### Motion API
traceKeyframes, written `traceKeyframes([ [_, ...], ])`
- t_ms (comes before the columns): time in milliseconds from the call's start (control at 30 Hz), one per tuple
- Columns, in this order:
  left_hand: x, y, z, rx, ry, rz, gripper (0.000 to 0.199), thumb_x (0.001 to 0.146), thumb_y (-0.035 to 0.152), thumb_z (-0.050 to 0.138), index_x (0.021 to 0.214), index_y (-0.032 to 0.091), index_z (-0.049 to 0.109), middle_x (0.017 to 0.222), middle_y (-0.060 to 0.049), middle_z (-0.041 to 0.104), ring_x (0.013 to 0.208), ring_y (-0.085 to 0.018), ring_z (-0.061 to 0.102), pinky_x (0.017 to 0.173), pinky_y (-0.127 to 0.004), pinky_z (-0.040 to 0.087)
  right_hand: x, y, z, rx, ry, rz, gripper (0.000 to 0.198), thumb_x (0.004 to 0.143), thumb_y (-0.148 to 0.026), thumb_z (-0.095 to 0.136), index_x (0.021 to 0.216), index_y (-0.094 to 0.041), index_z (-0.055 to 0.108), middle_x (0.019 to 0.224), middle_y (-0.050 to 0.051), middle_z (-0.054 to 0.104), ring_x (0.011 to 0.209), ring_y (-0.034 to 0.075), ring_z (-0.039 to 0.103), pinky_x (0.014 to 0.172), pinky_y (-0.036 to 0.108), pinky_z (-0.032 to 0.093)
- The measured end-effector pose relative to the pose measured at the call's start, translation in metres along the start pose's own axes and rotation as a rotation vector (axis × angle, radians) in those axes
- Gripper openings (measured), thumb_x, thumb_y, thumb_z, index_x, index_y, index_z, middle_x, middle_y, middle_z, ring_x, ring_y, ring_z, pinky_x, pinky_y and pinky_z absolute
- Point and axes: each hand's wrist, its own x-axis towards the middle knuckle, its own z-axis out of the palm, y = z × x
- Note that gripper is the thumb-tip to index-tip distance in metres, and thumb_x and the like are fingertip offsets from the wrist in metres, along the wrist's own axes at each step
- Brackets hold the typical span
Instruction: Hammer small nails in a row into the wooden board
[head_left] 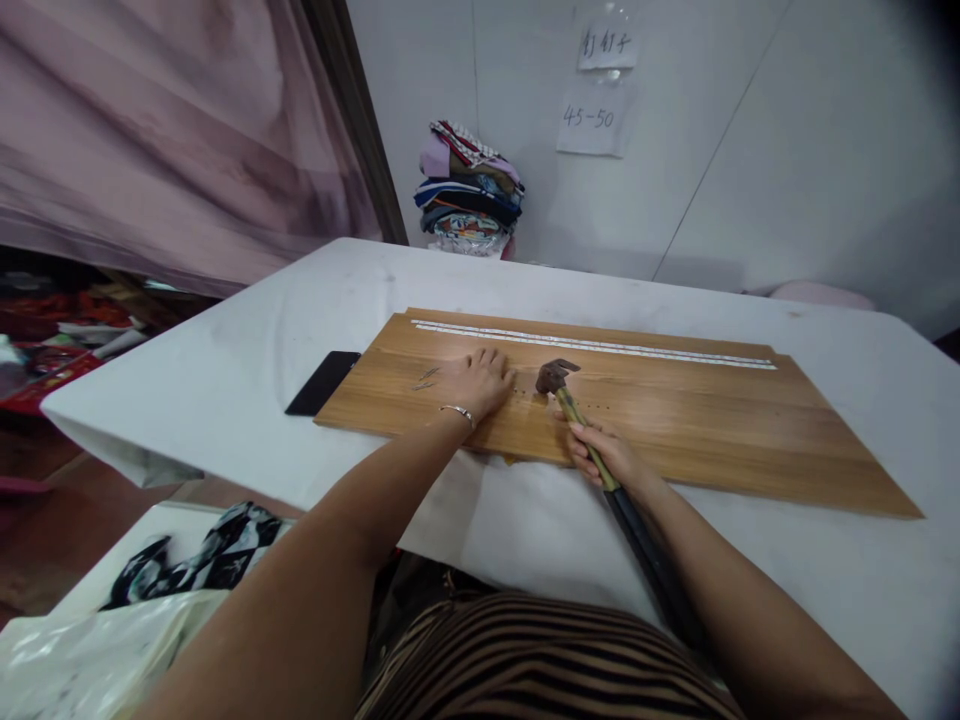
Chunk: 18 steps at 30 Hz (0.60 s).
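Observation:
My right hand [600,452] is wrapped around the shaft of a claw hammer [574,405]. The hammer's rusty head is over the wooden board [720,430], and its black grip runs back along my forearm. Whether the head touches the wood I cannot tell. My left hand [487,380] lies palm down on the board, left of the hammer head, with its fingers stretched out. A few loose nails [424,378] lie just left of that hand. Small dark dots form a row across the wood near the hammer head; nail heads or holes, I cannot tell.
Two white measuring strips [600,346] run along the board's far side. A black flat object [322,384] sticks out beside its left end. The board lies on a white-covered table [247,340]. Folded cloths [471,195] are stacked by the wall, and a pink curtain [187,120] hangs left.

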Motion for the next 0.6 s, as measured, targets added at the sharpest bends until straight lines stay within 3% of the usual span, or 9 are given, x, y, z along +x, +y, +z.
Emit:
traceKeyframes([
  [600,-0.0012,0.0003,-0.0005,-0.002,0.009,0.006,0.030,0.104,0.039,0.045,0.119,0.023,0.065,0.144,-0.013,0.062,0.138,-0.030,0.050,0.112,-0.047,0.039,-0.0014,-0.0001,0.0008,-0.006,0.008,-0.022,0.059,0.076,-0.054,0.077,0.121,-0.020,0.059,0.058,-0.013,0.046,0.034,0.006,0.035,0.030,0.019,0.029],
])
